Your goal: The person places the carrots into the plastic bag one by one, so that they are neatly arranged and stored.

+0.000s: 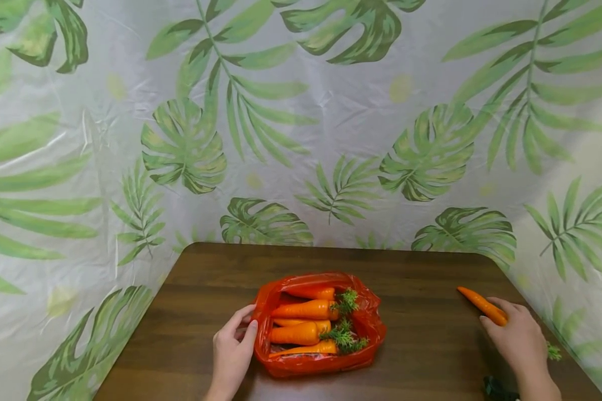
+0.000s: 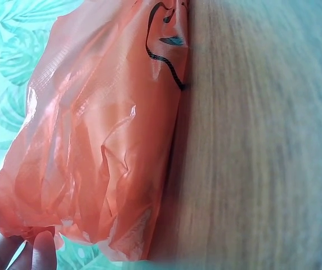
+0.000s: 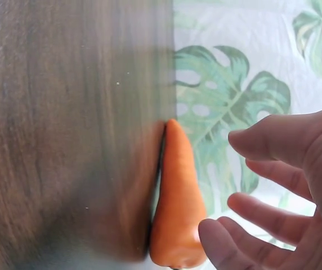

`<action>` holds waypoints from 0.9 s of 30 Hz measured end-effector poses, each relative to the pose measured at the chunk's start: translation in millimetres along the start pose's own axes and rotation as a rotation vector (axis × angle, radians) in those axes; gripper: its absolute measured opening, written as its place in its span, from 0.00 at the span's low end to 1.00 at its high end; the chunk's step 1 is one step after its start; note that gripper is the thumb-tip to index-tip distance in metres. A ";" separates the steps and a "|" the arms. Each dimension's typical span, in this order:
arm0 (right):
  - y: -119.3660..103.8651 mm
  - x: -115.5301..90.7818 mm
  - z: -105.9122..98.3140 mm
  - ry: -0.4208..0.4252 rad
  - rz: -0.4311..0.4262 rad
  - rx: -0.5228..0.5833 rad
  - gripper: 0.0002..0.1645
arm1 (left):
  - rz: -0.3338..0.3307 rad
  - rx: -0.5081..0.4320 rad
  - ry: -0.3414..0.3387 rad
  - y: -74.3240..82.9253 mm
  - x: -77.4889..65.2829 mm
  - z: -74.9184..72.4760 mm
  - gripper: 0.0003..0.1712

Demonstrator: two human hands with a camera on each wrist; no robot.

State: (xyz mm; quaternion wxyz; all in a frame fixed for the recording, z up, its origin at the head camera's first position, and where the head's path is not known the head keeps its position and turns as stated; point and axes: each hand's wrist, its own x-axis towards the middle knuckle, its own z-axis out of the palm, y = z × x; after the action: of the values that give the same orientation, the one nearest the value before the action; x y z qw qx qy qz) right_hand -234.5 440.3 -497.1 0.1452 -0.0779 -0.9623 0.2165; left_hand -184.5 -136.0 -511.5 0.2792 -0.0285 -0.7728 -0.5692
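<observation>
A red plastic bag (image 1: 311, 365) stands with its mouth gaping at the middle of the table. Several orange carrots (image 1: 301, 310) with green leafy tops lie inside it. My left hand (image 1: 233, 348) is at the bag's left side; in the left wrist view its fingers (image 2: 44, 253) pinch the bag's gathered edge. A single carrot (image 1: 481, 305) lies on the table at the right, its tip pointing away to the left. Over its thick end is my right hand (image 1: 524, 337). The right wrist view shows that hand's fingers (image 3: 273, 138) spread beside the carrot (image 3: 178, 202), apart from it.
The brown wooden table (image 1: 411, 284) has rounded far corners. Leaf-printed sheeting (image 1: 331, 128) hangs behind it and down both sides. A bit of green foliage (image 1: 553, 352) shows past my right wrist. Below that wrist is a dark object (image 1: 496, 388), too unclear to name.
</observation>
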 end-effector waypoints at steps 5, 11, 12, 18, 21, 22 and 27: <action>2.0 -1.4 1.7 -0.007 0.022 -0.016 0.36 | 0.006 -0.022 -0.003 -1.5 0.5 0.6 0.18; 5.2 0.6 -0.2 0.001 0.063 0.001 0.34 | 0.028 -0.050 -0.004 -1.9 0.2 0.3 0.18; 6.1 0.6 0.0 0.003 0.071 -0.002 0.33 | 0.028 -0.050 -0.005 -1.6 0.1 0.2 0.18; 11.3 0.3 2.5 0.005 0.115 -0.035 0.35 | 0.032 -0.046 0.000 0.3 0.6 -0.7 0.18; 13.5 0.2 3.4 0.013 0.123 -0.033 0.35 | 0.045 -0.035 0.002 0.1 1.4 -0.6 0.18; 14.1 -0.1 3.6 0.020 0.123 -0.033 0.35 | 0.049 -0.031 0.001 -0.1 1.5 -0.6 0.18; 19.9 -0.4 5.8 0.029 0.119 -0.017 0.33 | 0.039 -0.025 -0.002 -0.7 0.8 -1.0 0.18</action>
State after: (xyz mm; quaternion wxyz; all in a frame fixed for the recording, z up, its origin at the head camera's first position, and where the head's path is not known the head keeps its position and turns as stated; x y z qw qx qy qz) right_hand -234.3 455.8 -511.0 0.1451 -0.1392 -0.9556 0.2153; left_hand -185.0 -137.4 -511.5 0.2891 -0.0478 -0.7652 -0.5732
